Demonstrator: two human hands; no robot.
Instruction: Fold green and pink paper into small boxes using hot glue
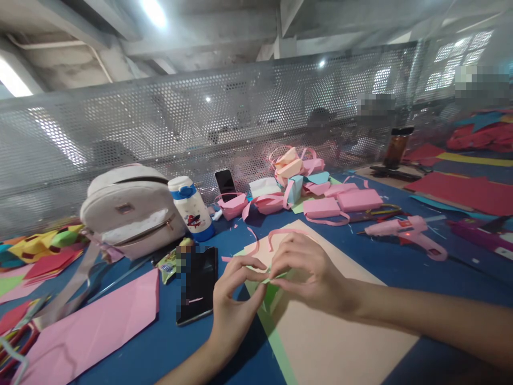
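Between both hands is a small folded piece of green paper (271,297), held over a large peach paper sheet (332,337). My left hand (238,299) pinches its upper edge between thumb and fingers. Close against those fingertips, my right hand (306,270) pinches the same edge from the other side. The fingers cover much of the green paper, so its full shape is hidden. A light green sheet (276,347) shows along the left side of the peach one. Behind my hands lie thin pink paper strips (288,231).
A black phone (200,289) lies left of my hands, near a pink sheet (100,326), a white backpack (128,214) and a bottle (192,208). Pink paper boxes (358,200) sit behind. At right are a pink glue gun (404,230), pliers (377,212) and red sheets (460,190).
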